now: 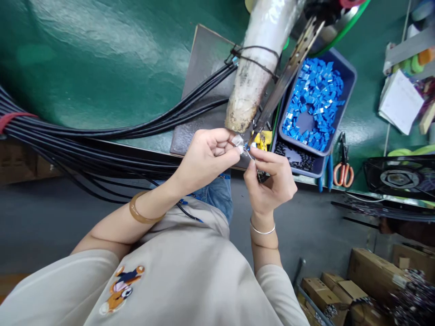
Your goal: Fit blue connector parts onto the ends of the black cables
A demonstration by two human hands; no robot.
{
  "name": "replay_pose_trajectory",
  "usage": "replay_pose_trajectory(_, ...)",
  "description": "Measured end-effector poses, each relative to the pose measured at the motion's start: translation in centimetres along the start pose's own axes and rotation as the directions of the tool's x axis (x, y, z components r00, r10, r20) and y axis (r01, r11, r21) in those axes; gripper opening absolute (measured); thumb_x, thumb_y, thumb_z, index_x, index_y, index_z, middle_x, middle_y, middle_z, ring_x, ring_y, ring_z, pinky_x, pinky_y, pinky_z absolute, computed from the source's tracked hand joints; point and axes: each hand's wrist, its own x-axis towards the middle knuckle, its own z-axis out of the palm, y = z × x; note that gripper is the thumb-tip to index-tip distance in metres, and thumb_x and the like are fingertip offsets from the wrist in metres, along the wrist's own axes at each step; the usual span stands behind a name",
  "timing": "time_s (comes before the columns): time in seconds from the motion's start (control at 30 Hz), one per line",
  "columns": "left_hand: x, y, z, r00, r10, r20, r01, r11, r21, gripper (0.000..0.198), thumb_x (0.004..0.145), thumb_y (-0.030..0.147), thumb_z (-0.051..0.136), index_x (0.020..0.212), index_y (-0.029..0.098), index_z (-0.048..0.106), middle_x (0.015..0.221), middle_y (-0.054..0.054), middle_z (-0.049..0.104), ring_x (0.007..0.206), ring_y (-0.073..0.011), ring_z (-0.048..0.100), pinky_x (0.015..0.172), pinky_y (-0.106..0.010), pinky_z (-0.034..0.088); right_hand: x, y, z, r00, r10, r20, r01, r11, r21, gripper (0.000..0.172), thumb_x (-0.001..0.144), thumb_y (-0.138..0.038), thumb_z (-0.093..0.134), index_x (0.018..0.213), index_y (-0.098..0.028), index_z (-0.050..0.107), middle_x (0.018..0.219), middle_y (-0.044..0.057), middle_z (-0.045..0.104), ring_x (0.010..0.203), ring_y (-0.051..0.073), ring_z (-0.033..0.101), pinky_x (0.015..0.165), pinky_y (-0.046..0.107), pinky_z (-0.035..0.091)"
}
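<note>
My left hand [212, 154] is closed in a pinch in front of the work surface's edge. Something small and whitish [238, 141] shows at its fingertips, too small to name. Facing it, my right hand [272, 179] pinches thumb against fingers, with a thin pale wire [250, 155] between the two hands. Both sets of fingertips almost meet below the end of a slanted metal bar [280, 93]. Just above my left fingers hangs the stained end of a plastic-wrapped tube [253, 68]. Small yellow parts [263, 139] lie behind my right fingertips.
Black cables [136, 132] run in a thick bundle from the left across a dark board [204, 59]. On the right, a grey bin [351, 81] holds blue connectors above another with black bits. Orange-handled pliers [344, 167] and a black fan [399, 177] are farther right.
</note>
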Motion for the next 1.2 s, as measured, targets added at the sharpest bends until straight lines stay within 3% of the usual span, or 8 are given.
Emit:
replay_pose_trajectory(0.83, 0.12, 0.59, -0.06, 1.000, -0.006, -0.012, 0.006, 1.000, 0.008, 0.007, 0.069, 0.010, 0.064, 0.063, 0.014, 0.062, 0.055, 0.004, 0.049, 0.050, -0.0036, 0.042, 0.045, -0.014, 0.035, 0.62, -0.30, -0.13, 1.000, 0.017, 0.010, -0.017, 1.000, -0.020, 0.018, 0.080, -0.007, 0.069, 0.083, -0.022, 0.060, 0.096, 0.001, 0.074, 0.085, 0.016, 0.071, 0.075, 0.032, 0.060)
replay_pose_trajectory(1.2, -0.04, 0.33, -0.28, 0.999, -0.032, 0.030, 0.031, 0.999, 0.023, 0.006, 0.070, 0.009, 0.064, 0.066, 0.014, 0.063, 0.053, 0.005, 0.044, 0.046, -0.0019, 0.035, 0.042, -0.012, 0.029, 0.59, -0.20, -0.30, 0.999, 0.020, 0.030, -0.020, 1.000, -0.018, 0.016, 0.081, -0.006, 0.068, 0.082, -0.020, 0.060, 0.091, 0.001, 0.075, 0.083, 0.014, 0.071, 0.074, 0.029, 0.059)
